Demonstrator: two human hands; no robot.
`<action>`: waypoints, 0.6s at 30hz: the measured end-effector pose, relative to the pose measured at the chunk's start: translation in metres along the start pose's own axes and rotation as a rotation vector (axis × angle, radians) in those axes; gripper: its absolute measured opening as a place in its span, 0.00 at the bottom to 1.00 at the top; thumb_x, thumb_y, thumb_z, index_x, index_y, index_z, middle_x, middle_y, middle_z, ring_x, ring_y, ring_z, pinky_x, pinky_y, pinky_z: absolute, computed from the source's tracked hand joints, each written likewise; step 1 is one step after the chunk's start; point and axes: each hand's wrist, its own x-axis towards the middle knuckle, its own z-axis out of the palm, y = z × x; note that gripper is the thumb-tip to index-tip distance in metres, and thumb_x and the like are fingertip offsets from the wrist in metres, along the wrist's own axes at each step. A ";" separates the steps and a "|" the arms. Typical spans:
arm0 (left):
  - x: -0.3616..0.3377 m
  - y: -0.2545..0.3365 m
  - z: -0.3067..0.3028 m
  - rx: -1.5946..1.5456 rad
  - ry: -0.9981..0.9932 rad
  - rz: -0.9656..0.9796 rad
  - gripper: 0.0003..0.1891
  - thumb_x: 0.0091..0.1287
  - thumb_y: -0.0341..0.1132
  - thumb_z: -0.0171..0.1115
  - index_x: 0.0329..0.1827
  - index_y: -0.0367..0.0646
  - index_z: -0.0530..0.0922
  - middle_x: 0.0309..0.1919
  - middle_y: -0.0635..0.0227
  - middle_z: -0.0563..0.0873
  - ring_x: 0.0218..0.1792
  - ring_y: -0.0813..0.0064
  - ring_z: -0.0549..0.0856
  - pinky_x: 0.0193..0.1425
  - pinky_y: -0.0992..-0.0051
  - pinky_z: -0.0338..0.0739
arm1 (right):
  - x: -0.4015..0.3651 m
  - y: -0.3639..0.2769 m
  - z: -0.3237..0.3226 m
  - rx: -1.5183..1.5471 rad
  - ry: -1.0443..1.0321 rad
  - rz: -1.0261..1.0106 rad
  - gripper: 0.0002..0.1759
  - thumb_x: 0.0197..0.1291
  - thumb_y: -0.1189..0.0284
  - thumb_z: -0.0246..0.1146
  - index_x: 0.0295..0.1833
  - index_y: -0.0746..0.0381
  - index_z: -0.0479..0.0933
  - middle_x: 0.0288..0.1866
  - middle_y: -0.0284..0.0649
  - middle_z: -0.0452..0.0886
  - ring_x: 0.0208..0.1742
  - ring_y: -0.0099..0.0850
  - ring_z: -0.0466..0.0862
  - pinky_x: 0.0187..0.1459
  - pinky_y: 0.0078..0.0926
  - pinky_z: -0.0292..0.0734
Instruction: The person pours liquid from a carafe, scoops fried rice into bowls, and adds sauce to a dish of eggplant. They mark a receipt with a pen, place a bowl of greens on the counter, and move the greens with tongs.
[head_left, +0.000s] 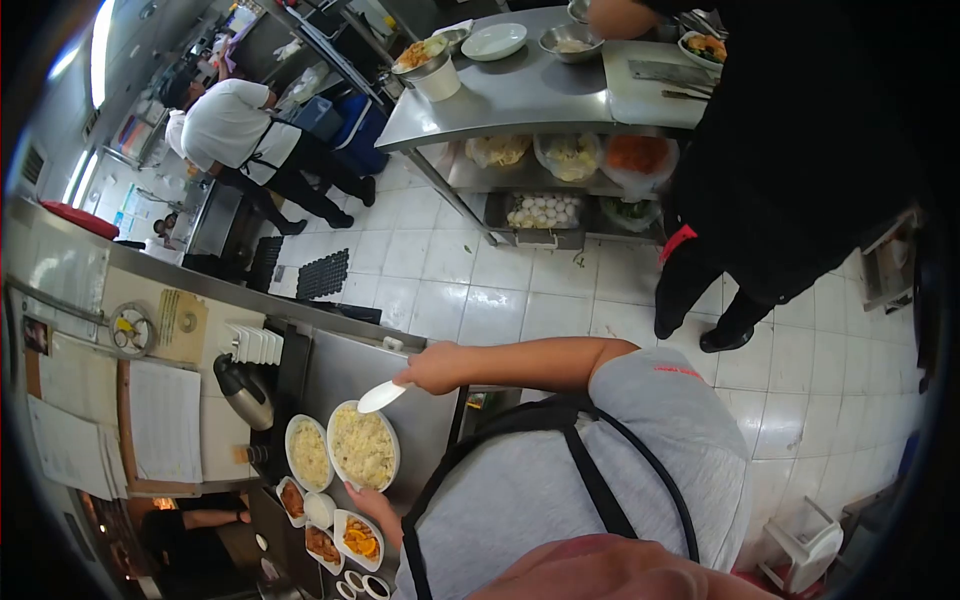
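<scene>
"Where's the big bowl of rice (364,446)?"

"On the metal tabletop (345,365), just beside a smaller bowl of rice (309,454)."

"And the hands?"

"The right hand (437,368) has its grip closed on the handle of a white spoon (382,397), whose broad end is over the big bowl's rim. The left hand (368,499) is at the opposite end of that bowl, by the rim; I can't tell how firmly its grip is closed."

"What's around them?"

"A round white dish (320,510), a plate with orange slices (359,538) and two dishes of browned food (323,545) sit near the left hand. A jug (246,393) stands beyond the smaller bowl."

"Further out?"

"A person in black (790,150) is at another counter (500,90)."
</scene>
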 end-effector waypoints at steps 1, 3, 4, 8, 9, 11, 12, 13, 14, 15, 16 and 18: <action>0.001 -0.003 0.001 0.062 0.015 0.008 0.24 0.56 0.24 0.37 0.59 0.32 0.58 0.51 0.48 0.70 0.51 0.58 0.72 0.55 0.72 0.62 | 0.000 0.007 0.001 0.001 0.001 -0.010 0.23 0.53 0.73 0.46 0.57 0.45 0.65 0.42 0.41 0.74 0.42 0.40 0.77 0.37 0.36 0.73; 0.000 -0.003 0.003 0.092 0.030 -0.019 0.24 0.57 0.25 0.38 0.60 0.32 0.58 0.52 0.49 0.70 0.51 0.58 0.71 0.55 0.73 0.62 | -0.004 0.016 -0.001 0.009 -0.005 -0.022 0.24 0.54 0.72 0.45 0.58 0.45 0.64 0.42 0.41 0.73 0.40 0.40 0.77 0.36 0.36 0.72; 0.000 -0.001 0.005 0.077 0.036 -0.040 0.24 0.57 0.25 0.38 0.59 0.31 0.58 0.52 0.49 0.70 0.51 0.58 0.71 0.55 0.73 0.62 | -0.005 0.019 -0.003 0.018 -0.012 -0.024 0.24 0.53 0.72 0.45 0.58 0.45 0.64 0.42 0.41 0.73 0.40 0.40 0.77 0.36 0.36 0.72; -0.003 0.003 0.005 0.072 0.067 -0.086 0.24 0.56 0.23 0.38 0.59 0.30 0.58 0.52 0.49 0.70 0.51 0.59 0.71 0.56 0.74 0.61 | -0.008 0.028 -0.005 0.101 -0.022 -0.014 0.25 0.49 0.76 0.46 0.55 0.48 0.67 0.41 0.41 0.76 0.43 0.40 0.77 0.36 0.37 0.72; -0.003 0.000 0.007 0.079 0.076 -0.089 0.24 0.55 0.23 0.38 0.59 0.30 0.58 0.52 0.49 0.69 0.52 0.59 0.71 0.56 0.74 0.61 | -0.008 0.030 -0.006 0.110 -0.042 -0.020 0.25 0.49 0.76 0.46 0.55 0.48 0.67 0.41 0.41 0.76 0.43 0.40 0.77 0.36 0.37 0.72; -0.003 -0.013 0.010 0.072 0.128 -0.080 0.24 0.55 0.22 0.39 0.59 0.30 0.59 0.53 0.49 0.69 0.52 0.59 0.71 0.56 0.74 0.61 | -0.008 0.031 -0.008 0.123 -0.084 -0.033 0.25 0.49 0.76 0.46 0.55 0.48 0.67 0.42 0.41 0.76 0.43 0.40 0.77 0.36 0.37 0.72; -0.007 -0.008 0.011 0.069 0.154 -0.076 0.24 0.55 0.22 0.39 0.59 0.31 0.59 0.53 0.48 0.69 0.53 0.59 0.71 0.57 0.74 0.61 | -0.008 0.032 -0.008 0.122 -0.079 -0.040 0.25 0.49 0.76 0.46 0.55 0.48 0.67 0.42 0.41 0.76 0.43 0.40 0.77 0.36 0.37 0.72; -0.012 -0.003 0.013 0.048 0.177 -0.105 0.24 0.55 0.22 0.39 0.59 0.31 0.59 0.53 0.48 0.69 0.53 0.58 0.70 0.57 0.74 0.61 | -0.006 0.034 -0.006 0.120 -0.075 -0.048 0.25 0.49 0.76 0.46 0.55 0.48 0.67 0.42 0.41 0.76 0.43 0.40 0.77 0.36 0.37 0.72; -0.019 0.001 0.014 0.028 0.202 -0.136 0.24 0.55 0.22 0.39 0.59 0.30 0.59 0.53 0.47 0.69 0.53 0.58 0.70 0.57 0.73 0.60 | -0.005 0.035 -0.004 0.119 -0.073 -0.056 0.25 0.49 0.76 0.46 0.55 0.48 0.67 0.41 0.41 0.76 0.43 0.40 0.77 0.36 0.37 0.72; -0.030 0.019 0.014 0.007 0.227 -0.168 0.24 0.55 0.22 0.39 0.59 0.30 0.59 0.53 0.47 0.69 0.54 0.58 0.70 0.58 0.73 0.60 | -0.002 0.038 -0.001 0.123 -0.067 -0.062 0.25 0.49 0.75 0.46 0.55 0.48 0.67 0.41 0.41 0.77 0.42 0.40 0.77 0.36 0.37 0.72; -0.042 0.043 0.016 -0.047 0.262 -0.201 0.24 0.54 0.21 0.38 0.58 0.29 0.59 0.53 0.46 0.69 0.53 0.58 0.71 0.57 0.71 0.62 | 0.001 0.041 0.004 0.127 -0.063 -0.069 0.25 0.49 0.75 0.46 0.55 0.48 0.67 0.41 0.42 0.77 0.42 0.40 0.77 0.35 0.37 0.72; -0.064 0.081 0.019 -0.154 0.336 -0.271 0.24 0.54 0.19 0.36 0.57 0.28 0.58 0.53 0.45 0.68 0.51 0.57 0.72 0.55 0.69 0.65 | 0.004 0.041 0.007 0.124 -0.100 -0.075 0.24 0.50 0.74 0.47 0.56 0.47 0.67 0.41 0.42 0.76 0.41 0.41 0.77 0.36 0.37 0.72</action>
